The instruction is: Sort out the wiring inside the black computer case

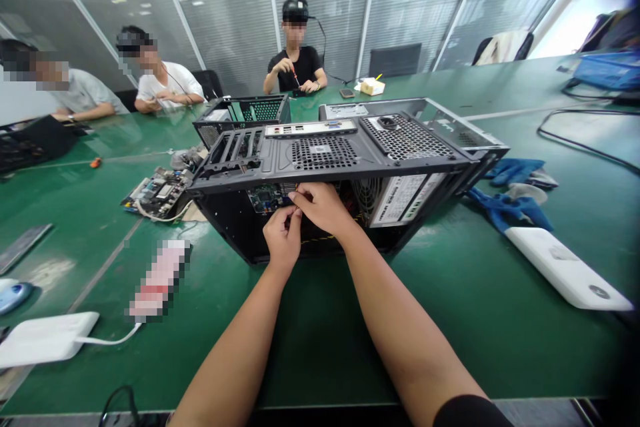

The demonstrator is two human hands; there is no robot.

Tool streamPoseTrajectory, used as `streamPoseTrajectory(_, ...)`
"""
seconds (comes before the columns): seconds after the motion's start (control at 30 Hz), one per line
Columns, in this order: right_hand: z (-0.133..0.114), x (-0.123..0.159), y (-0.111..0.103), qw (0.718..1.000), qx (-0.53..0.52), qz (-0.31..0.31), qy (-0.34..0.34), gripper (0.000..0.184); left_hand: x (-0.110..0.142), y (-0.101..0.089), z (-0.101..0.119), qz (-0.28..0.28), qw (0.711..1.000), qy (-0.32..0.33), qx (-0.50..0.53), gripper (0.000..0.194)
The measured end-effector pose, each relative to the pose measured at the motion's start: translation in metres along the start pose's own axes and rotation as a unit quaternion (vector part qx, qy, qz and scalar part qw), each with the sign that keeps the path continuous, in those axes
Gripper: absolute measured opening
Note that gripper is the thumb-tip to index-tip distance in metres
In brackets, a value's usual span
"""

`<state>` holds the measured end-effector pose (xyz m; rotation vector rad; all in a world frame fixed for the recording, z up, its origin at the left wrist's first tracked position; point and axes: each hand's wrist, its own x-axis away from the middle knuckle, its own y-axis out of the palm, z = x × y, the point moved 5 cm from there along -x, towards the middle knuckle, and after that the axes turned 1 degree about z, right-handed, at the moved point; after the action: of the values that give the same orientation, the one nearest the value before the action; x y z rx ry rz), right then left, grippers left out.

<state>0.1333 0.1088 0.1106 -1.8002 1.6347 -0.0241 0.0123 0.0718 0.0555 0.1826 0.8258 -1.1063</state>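
Observation:
A black computer case (330, 177) stands in front of me with its open side toward me and its rear panel facing up. Both hands are at that opening, close together by the green motherboard (265, 199). My left hand (283, 237) has thumb and fingers pinched together; what lies between them is too small to name. Just above it, my right hand (324, 208) is also closed, fingertips near a bit of thin coloured wire. To the right of the hands sits the power supply (407, 200) with its white label. Loose wires behind my hands are partly hidden.
A loose motherboard (161, 192) lies left of the case. Blue gloves (520, 203) and a white power bank (567, 267) are at right. A second white power bank (50, 339), cabled to a blurred phone, lies front left. Three people sit across the green table (320, 333).

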Motion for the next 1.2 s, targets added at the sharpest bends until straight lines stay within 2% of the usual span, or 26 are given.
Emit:
streamPoseTrajectory(0.2,-0.003,-0.001,-0.001,1.0,0.001,-0.003,-0.003,0.032,0.002,0.0,-0.001,0.018,1.0,-0.003,0.007,0.011)
streamPoseTrajectory(0.5,-0.006,0.0,-0.001,1.0,0.005,-0.01,-0.01,0.03,0.002,0.002,-0.007,0.02,0.997,-0.057,0.045,0.015)
streamPoseTrajectory(0.73,-0.007,0.001,-0.003,1.0,-0.007,-0.011,-0.004,0.029,-0.001,0.003,0.0,0.003,0.996,-0.067,0.061,0.02)
streamPoseTrajectory(1.2,-0.003,-0.001,-0.001,0.999,-0.027,-0.015,-0.016,0.03,-0.008,0.0,0.006,0.0,0.989,-0.118,0.092,0.017)
